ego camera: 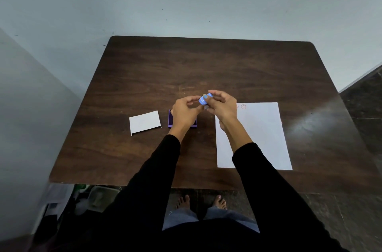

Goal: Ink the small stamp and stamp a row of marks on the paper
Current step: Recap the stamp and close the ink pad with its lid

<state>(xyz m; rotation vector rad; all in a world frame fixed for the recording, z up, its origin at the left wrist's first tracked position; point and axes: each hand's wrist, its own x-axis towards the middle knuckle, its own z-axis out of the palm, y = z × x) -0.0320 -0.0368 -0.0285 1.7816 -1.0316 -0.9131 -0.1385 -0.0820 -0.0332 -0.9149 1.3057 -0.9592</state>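
Observation:
A small blue stamp (pixel 204 99) is held above the brown table (pixel 206 66), near its middle. My right hand (pixel 222 106) grips the stamp from the right. My left hand (pixel 185 111) has its fingertips at the stamp's left side; whether it grips it I cannot tell. A purple ink pad (pixel 170 120) lies under my left hand, mostly hidden by it. The white paper (pixel 262 138) lies to the right, with two red smiley marks (pixel 243 106) near its top edge, one partly hidden behind my right hand.
A white lid (pixel 144 122) lies left of the ink pad. The table stands against a grey wall. Boxes and clutter sit on the floor under the table's front left corner (pixel 91 200). My bare feet (pixel 200 202) show below the front edge.

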